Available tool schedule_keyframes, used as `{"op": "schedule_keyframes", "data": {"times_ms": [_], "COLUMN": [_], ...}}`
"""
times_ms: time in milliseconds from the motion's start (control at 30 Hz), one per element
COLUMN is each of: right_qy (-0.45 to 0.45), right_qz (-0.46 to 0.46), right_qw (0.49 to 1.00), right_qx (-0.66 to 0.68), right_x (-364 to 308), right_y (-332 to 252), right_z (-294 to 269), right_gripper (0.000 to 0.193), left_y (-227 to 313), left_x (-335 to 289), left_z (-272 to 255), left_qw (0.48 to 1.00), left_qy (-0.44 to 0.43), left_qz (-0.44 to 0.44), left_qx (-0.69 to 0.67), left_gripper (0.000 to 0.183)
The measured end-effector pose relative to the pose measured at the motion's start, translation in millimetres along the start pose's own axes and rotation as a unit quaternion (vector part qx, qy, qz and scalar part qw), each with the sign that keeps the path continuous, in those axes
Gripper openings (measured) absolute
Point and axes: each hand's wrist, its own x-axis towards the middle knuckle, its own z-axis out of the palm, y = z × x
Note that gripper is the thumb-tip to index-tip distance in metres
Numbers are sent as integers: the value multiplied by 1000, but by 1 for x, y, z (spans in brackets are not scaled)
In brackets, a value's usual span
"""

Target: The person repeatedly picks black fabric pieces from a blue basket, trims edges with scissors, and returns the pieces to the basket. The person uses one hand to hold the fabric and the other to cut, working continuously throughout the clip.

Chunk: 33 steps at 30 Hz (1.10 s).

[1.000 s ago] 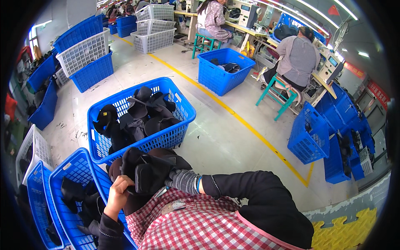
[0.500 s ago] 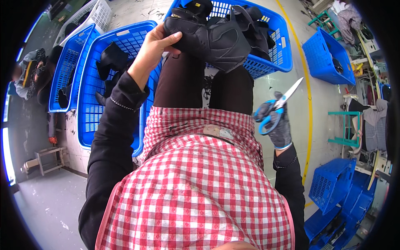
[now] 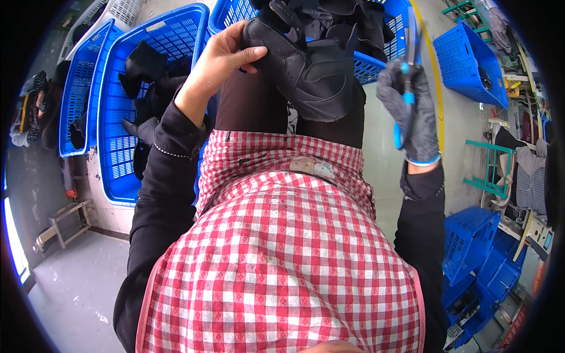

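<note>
My bare left hand (image 3: 220, 62) pinches the left end of a black shoe upper (image 3: 326, 76), thumb on top and fingers beneath. The stitched piece hangs over my thighs, in front of the blue crate. My right hand (image 3: 409, 109), in a grey glove, is closed round a pair of blue-handled scissors (image 3: 408, 70). Their blades point away from me, to the right of the upper and apart from it. The blades look blurred and edge-on, so I cannot tell how far apart they are.
Ahead stands a blue crate (image 3: 368, 62) holding more black pieces. Another blue crate (image 3: 106, 170) with black pieces is at my left. Blue crates (image 3: 468, 65) and a green stool frame (image 3: 491, 167) stand at the right, past a yellow floor line (image 3: 436, 100).
My right hand has moved forward and slightly right, turning the scissors from slanting rightward to pointing straight ahead. The upper, still in my left hand, has tilted and hangs a little nearer me.
</note>
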Motion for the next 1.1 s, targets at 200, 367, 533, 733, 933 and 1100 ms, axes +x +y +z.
{"op": "schedule_keyframes", "data": {"times_ms": [200, 367, 533, 733, 933, 1100], "right_qy": [7, 73, 108, 108, 119, 189], "right_qz": [-253, -256, -246, -276, -300, -240], "right_qw": [778, 722, 737, 707, 921, 770], "right_qx": [-575, -638, -620, -642, -216, -560], "right_x": [36, 44, 47, 57, 42, 25], "right_y": [52, 83, 88, 79, 60, 101], "right_z": [-28, -22, -16, -14, 34, 30], "right_gripper": [55, 58, 59, 53, 25, 43], "left_y": [-6, -28, -42, -22, 18, 4], "left_x": [5, 8, 7, 2, -13, -29], "left_z": [-19, -29, -25, -13, 25, 107], "left_qw": [998, 999, 998, 994, 957, 912], "left_qy": [-54, -24, 7, 55, 229, 267], "left_qz": [33, 25, 4, 89, 31, 220], "left_qx": [-23, -24, -69, -33, -173, 222], "left_gripper": [40, 42, 43, 37, 31, 34]}}
